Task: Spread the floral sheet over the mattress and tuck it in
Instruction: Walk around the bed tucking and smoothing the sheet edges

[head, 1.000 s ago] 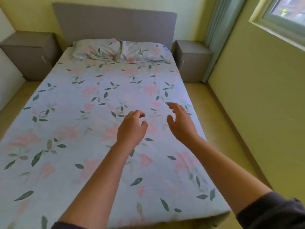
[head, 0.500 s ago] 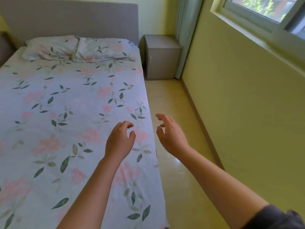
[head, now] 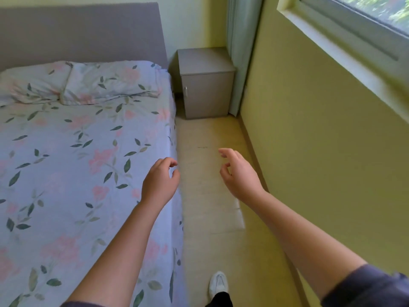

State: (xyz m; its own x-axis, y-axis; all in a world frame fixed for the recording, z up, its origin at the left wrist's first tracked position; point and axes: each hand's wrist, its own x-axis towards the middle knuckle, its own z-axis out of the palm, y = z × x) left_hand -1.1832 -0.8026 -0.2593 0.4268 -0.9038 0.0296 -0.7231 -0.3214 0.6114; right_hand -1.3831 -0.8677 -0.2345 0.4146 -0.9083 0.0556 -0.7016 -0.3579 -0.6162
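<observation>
Empty and loosely curled, the left hand [head: 160, 185] hovers over the side edge of the floral sheet [head: 66, 173], the right hand [head: 240, 178] beside it; the light, limp cloth likely wants pinching there.

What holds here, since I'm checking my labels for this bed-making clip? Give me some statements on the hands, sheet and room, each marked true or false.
1. The left hand and right hand hold nothing. True.
2. The right hand hangs over the sheet. False: it is over the floor beside the bed.
3. Two pillows lie by the headboard. True.
4. The nightstand door stands open. False: it is shut.
5. The sheet covers the mattress top. True.
</observation>
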